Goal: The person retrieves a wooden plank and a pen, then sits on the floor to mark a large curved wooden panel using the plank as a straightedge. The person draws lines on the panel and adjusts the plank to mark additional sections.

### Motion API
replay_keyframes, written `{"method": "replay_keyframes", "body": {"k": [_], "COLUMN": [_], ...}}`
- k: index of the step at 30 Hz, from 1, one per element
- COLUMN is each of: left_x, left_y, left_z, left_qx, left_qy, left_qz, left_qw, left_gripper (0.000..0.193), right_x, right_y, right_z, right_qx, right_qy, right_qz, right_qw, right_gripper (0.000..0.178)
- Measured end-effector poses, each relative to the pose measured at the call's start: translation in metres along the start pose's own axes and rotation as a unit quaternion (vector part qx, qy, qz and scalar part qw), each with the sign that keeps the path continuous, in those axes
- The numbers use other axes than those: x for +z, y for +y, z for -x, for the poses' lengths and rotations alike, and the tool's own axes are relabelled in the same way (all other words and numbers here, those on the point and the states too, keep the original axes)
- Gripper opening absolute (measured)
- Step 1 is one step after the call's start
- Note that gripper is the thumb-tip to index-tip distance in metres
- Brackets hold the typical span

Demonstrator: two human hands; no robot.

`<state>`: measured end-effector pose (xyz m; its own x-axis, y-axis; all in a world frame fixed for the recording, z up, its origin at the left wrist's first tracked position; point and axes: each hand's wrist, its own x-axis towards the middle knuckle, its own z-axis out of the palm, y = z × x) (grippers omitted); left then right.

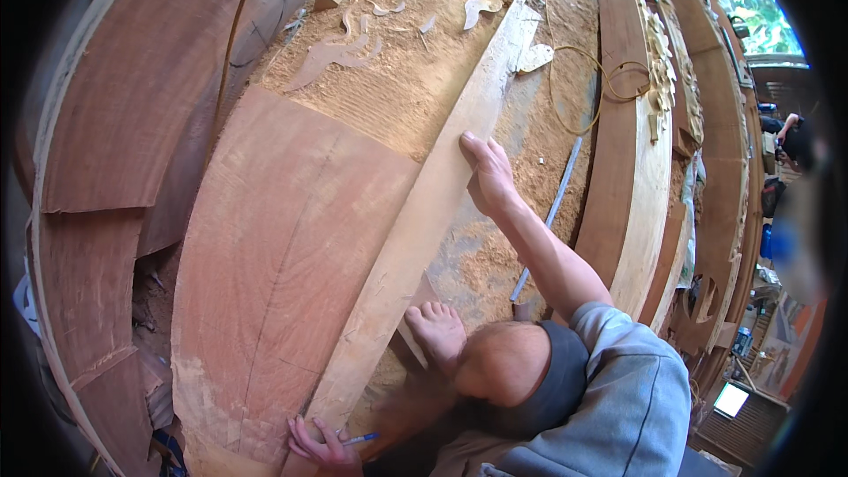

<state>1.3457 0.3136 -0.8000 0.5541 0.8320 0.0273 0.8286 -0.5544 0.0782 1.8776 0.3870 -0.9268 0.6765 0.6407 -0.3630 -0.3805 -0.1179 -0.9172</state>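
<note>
Left grip: the left hand [322, 446] was part-open, fingers spread at the near end of a pale board [424, 203], with a blue pen [360, 438] held by the thumb.
Right grip: the right hand [488, 178] rested farther along that board's right edge; how tightly it closed could not be told (its underside was hidden).
Pale board: it ran from near left to far right, along the right side of a wide reddish panel [291, 238].
Marks: a thin dark line ran lengthwise on the panel; any print on the pen was too small to read.
Hidden: the left forearm was mostly cut off at the near edge.
Right arm: stretched far and left from a grey sleeve [636, 380].
</note>
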Motion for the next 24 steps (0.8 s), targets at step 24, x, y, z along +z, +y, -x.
{"method": "replay_keyframes", "body": {"k": [24], "left_x": [-0.012], "left_y": [0.002], "left_z": [-0.011], "left_qx": [-0.034], "left_qy": [-0.084], "left_qz": [0.030], "left_qw": [0.995], "left_gripper": [0.048], "right_x": [0.027], "right_y": [-0.038], "right_z": [0.012], "right_qx": [0.059], "right_qy": [0.092], "right_qz": [-0.020], "right_qw": [0.994], "right_gripper": [0.038]}}
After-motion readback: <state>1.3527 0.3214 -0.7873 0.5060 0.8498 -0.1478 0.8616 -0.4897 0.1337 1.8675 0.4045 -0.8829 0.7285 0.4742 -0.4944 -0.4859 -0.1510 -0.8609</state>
